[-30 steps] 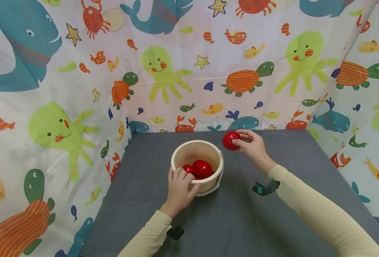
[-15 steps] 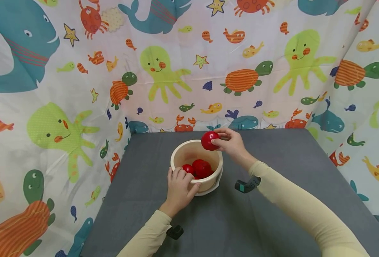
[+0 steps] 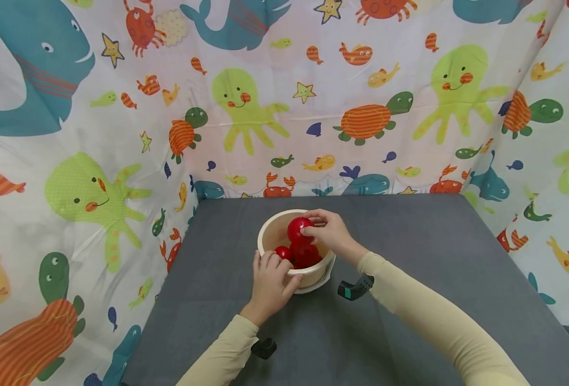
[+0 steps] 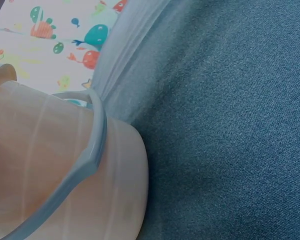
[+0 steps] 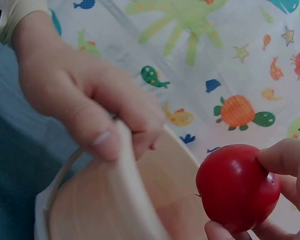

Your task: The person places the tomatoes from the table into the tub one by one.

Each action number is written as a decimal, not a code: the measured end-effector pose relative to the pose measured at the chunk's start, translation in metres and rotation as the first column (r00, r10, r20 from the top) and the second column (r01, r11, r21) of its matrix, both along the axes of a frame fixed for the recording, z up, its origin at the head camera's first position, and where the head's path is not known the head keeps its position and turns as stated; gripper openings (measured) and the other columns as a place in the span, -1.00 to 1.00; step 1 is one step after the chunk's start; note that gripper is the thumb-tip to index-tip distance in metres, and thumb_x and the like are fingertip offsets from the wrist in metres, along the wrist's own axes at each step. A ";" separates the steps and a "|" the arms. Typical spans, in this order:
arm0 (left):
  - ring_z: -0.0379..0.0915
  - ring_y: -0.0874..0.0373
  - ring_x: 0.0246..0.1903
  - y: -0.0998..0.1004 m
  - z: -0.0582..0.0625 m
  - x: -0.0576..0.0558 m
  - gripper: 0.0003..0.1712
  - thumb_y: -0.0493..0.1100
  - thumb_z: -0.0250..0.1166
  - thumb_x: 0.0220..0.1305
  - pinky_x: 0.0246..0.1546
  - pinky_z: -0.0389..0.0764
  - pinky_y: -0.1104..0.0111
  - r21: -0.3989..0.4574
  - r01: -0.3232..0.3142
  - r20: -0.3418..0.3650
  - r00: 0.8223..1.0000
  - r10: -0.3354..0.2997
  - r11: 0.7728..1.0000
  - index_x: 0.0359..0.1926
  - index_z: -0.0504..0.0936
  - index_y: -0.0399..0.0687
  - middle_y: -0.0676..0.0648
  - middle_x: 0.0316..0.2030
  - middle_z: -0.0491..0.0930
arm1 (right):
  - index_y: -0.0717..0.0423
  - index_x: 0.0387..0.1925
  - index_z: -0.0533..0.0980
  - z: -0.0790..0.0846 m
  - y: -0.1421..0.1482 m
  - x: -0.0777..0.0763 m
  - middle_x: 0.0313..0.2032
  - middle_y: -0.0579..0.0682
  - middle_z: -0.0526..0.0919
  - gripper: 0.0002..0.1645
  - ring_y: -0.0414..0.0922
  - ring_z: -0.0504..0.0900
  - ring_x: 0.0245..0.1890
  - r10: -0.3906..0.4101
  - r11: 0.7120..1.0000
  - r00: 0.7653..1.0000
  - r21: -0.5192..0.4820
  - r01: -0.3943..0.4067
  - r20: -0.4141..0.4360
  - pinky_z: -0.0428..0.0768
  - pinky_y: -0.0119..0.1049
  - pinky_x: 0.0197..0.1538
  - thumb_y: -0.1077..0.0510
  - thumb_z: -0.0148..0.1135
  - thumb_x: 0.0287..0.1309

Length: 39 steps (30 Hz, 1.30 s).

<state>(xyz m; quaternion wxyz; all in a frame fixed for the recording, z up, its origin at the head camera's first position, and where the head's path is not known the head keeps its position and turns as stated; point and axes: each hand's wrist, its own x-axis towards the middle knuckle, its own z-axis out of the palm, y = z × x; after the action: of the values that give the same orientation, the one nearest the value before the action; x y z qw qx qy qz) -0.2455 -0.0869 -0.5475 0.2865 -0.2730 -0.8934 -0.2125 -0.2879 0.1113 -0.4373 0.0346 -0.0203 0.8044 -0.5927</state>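
A cream bucket [image 3: 309, 279] stands on the grey cloth, holding several red tomatoes [image 3: 306, 257]. My left hand [image 3: 270, 279] grips the near left part of its rim; in the right wrist view the thumb lies outside the rim and the fingers curl over inside. Pinched between the thumb and fingers of my right hand [image 3: 331, 231] is a glossy red tomato [image 5: 235, 187], held over the bucket's opening, above the tomatoes in it. The left wrist view shows the bucket's side wall [image 4: 125, 170] and its lowered handle [image 4: 85, 165].
Grey cloth [image 3: 410, 279] covers the table around the bucket. A white curtain [image 3: 275, 123] printed with sea animals encloses the back and both sides. A dark wrist device [image 3: 356, 287] hangs below the right sleeve, another [image 3: 263, 348] below the left.
My right hand has carried the tomato leftward from beside the bucket, then lower over its opening. The left hand has stayed on the rim.
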 end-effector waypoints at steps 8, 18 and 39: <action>0.46 -0.12 0.09 0.001 0.001 0.001 -0.67 0.18 0.19 0.33 0.32 0.24 -0.41 -0.008 -0.006 0.000 1.000 0.006 1.000 -0.29 0.58 0.05 -0.07 -0.23 0.59 | 0.08 0.22 0.54 -0.013 -0.001 0.000 0.19 0.24 0.62 -0.49 0.16 0.62 0.13 -0.018 1.000 0.999 -0.006 0.019 0.040 0.72 0.06 0.03 0.20 0.36 0.22; 0.45 -0.10 0.08 0.002 0.002 0.001 -0.70 0.15 0.21 0.31 0.29 0.26 -0.42 0.002 0.003 -0.032 0.999 -0.003 1.000 -0.31 0.57 0.04 -0.08 -0.24 0.59 | 0.14 0.27 0.48 -0.013 0.002 0.002 0.23 0.25 0.59 -0.46 0.19 0.63 0.18 -0.017 1.000 0.999 0.010 0.016 0.037 0.67 0.08 0.11 0.13 0.31 0.29; 0.44 -0.11 0.08 0.002 0.000 0.001 -0.71 0.15 0.24 0.27 0.28 0.27 -0.41 0.004 -0.004 -0.045 0.999 0.004 1.000 -0.32 0.59 0.06 -0.07 -0.26 0.58 | 0.19 0.25 0.47 -0.009 0.031 0.010 0.22 0.29 0.59 -0.52 0.19 0.67 0.13 -0.026 1.000 0.999 0.005 0.026 -0.032 0.70 0.03 0.09 0.16 0.25 0.34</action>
<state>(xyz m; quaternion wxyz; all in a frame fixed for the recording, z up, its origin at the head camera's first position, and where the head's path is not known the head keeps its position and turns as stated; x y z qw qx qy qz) -0.2440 -0.0854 -0.5472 0.3074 -0.2755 -0.8869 -0.2076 -0.2775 0.1426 -0.4459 0.0143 -0.0192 0.8067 -0.5905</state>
